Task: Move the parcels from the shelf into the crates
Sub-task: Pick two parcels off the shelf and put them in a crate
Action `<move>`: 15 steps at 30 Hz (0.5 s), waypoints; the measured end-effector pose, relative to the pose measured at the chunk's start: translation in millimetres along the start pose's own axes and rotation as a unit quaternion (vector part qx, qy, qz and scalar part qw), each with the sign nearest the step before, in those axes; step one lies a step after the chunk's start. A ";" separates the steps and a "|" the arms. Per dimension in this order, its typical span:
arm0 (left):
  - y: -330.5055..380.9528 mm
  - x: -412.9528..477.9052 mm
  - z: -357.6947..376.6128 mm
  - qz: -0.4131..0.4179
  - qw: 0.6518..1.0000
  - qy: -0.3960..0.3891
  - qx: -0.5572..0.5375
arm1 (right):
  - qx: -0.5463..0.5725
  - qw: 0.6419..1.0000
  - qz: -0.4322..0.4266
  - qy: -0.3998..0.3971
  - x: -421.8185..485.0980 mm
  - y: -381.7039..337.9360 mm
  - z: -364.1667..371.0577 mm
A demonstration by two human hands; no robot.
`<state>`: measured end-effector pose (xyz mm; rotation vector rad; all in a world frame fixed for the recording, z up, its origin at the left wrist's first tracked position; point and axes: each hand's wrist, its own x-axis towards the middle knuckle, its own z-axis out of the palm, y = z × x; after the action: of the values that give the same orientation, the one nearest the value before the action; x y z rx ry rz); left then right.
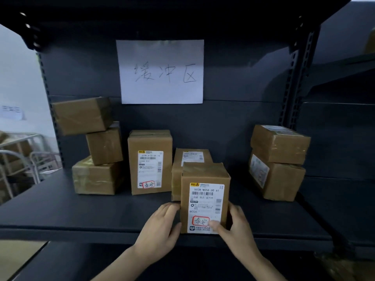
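A brown cardboard parcel (205, 177) with a white shipping label stands upright at the front edge of the dark shelf (81, 211). My left hand (160, 226) grips its lower left side and my right hand (235, 226) grips its lower right side, thumb across the label. Directly behind it sits another labelled parcel (188, 157). A taller labelled parcel (150, 161) stands to the left. At the far left three plain parcels (97, 147) are stacked unevenly. At the right two parcels (278, 161) are stacked. No crate is in view.
A white paper sign (162, 72) with handwriting hangs on the shelf's back panel. Perforated uprights (298, 78) frame the bay. A lower shelf board (71, 262) lies beneath. Metal racks (18, 159) with boxes stand at the far left.
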<state>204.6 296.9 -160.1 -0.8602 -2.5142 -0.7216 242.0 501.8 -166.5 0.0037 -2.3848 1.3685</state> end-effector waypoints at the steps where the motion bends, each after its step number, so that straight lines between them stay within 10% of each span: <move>1: -5.1 -3.6 -3.0 -0.015 1.000 0.003 -0.008 | 0.002 1.000 -0.003 -0.005 1.2 -3.9 6.4; 15: -77.0 -28.0 -49.6 -0.186 0.965 0.127 -0.135 | 0.032 0.994 -0.037 -0.102 34.2 -51.8 109.1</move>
<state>184.6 203.2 -161.2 -0.3412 -2.3959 -1.2327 184.4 390.5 -160.9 0.2580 -2.4757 1.4700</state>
